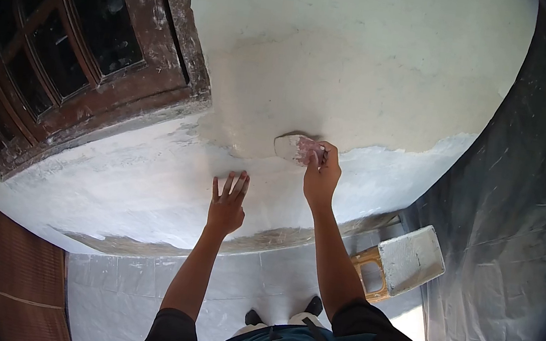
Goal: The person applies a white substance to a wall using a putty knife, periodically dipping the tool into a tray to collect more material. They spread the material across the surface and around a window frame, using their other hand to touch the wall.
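My right hand (324,173) is closed around a wide, flat paintbrush (296,148), whitish at its broad end and smeared pinkish-red nearer my fingers. The broad end points left and meets the wall (366,80) near the uneven border between the beige upper part and the whiter lower part. Lower and to the left, my left hand (228,206) has its fingers spread, the tips against the white part of the wall. Nothing shows in that hand. My right fingers hide the handle.
A brown wooden window (156,71) with dark panes is at upper left. Right of my legs, a white-smeared tray (412,261) rests on a yellowish stool (369,272). Grey sheeting (260,278) covers the floor, and clear plastic (500,266) hangs at right. A brown ribbed panel (9,267) stands at lower left.
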Tool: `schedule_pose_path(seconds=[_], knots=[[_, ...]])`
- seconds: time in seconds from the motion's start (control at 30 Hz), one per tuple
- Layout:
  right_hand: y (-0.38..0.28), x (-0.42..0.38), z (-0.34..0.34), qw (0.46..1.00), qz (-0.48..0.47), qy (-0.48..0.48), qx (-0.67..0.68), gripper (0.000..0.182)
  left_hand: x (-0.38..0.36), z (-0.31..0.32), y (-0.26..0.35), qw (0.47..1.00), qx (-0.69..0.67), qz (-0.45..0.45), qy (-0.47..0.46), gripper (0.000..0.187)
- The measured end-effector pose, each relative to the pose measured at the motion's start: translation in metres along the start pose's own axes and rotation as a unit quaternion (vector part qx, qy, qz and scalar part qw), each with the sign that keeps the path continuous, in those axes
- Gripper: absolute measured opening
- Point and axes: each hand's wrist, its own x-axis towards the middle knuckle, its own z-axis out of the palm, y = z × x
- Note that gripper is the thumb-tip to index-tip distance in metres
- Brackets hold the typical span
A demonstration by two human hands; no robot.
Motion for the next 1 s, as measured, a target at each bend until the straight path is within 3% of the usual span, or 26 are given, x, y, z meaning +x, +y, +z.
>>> schedule_pose_path(seconds=[0.07, 0.2, 0.3, 0.4, 0.47, 0.6, 0.67, 0.77, 0.9, 1.0], knots=[[0.015, 0.01, -0.023, 0.992, 0.051, 0.078, 0.086, 0.02, -0.001, -0.002, -0.002, 1.0, -0.002, 0.008, 0.006, 0.087], [0.009, 0.007, -0.038, 0.986, 0.029, 0.048, 0.157, 0.019, -0.001, -0.001, -0.001, 1.0, -0.012, 0.007, 0.005, 0.087], [0.002, 0.002, -0.019, 1.0, -0.001, -0.005, 0.0, 0.017, -0.001, -0.001, 0.001, 1.0, -0.004, 0.003, 0.0, 0.087], [0.026, 0.013, -0.034, 0.995, 0.018, 0.064, 0.072, 0.018, 0.0, -0.004, -0.001, 1.0, -0.005, 0.002, 0.0, 0.088], [0.016, 0.012, -0.045, 0.978, 0.052, 0.064, 0.191, 0.016, -0.001, -0.004, 0.0, 1.0, -0.018, 0.005, 0.003, 0.088], [0.024, 0.007, -0.03, 0.995, 0.017, -0.026, 0.093, 0.017, -0.001, -0.004, 0.001, 1.0, 0.014, 0.008, 0.006, 0.088], [0.028, 0.012, -0.032, 0.995, 0.067, 0.021, 0.068, 0.017, 0.0, -0.006, 0.002, 1.0, -0.003, 0.0, -0.008, 0.088], [0.019, 0.011, -0.047, 0.967, 0.082, 0.099, 0.222, 0.019, -0.001, -0.007, 0.004, 1.0, -0.009, -0.003, -0.007, 0.088], [0.016, 0.006, -0.03, 0.985, 0.063, -0.013, 0.159, 0.019, -0.001, -0.011, 0.01, 1.0, -0.015, -0.014, -0.009, 0.089], [0.021, 0.008, -0.027, 0.987, 0.079, 0.045, 0.135, 0.016, -0.003, -0.018, 0.018, 0.996, -0.081, -0.043, 0.001, 0.083]])
